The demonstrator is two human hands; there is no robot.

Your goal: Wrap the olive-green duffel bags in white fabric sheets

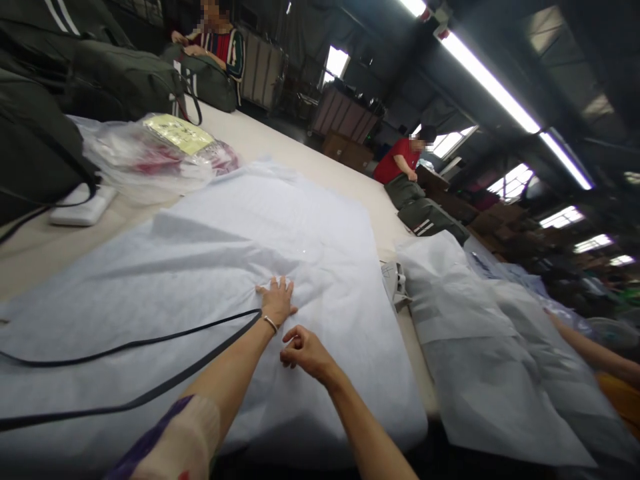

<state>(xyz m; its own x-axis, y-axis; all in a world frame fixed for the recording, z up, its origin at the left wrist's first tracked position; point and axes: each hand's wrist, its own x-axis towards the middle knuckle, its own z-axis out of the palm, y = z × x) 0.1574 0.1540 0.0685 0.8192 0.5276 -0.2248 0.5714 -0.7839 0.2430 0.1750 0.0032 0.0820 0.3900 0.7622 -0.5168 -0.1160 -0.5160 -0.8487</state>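
My left hand [277,300] lies flat with its fingers spread on a large white sheet of thin, cloth-like material [320,227]. Creases run out from under it. A metal bracelet circles that wrist. Two lengths of dark strap [200,363] cross the sheet from the left edge and meet beside the same wrist; their ends there are hidden. Just below and to the right, my right hand [309,353] is closed, its fingers curled in toward the thumb, close over the sheet. Whatever its fingertips may pinch is too small to make out.
Dark green bags [125,80] stand at the left, beside a clear plastic packet with a yellow label [177,133] and a white box [83,205]. White-wrapped bundles [480,347] lie at the right, near a person's arm [595,350]. Two people handle green bags farther along the table [325,163].
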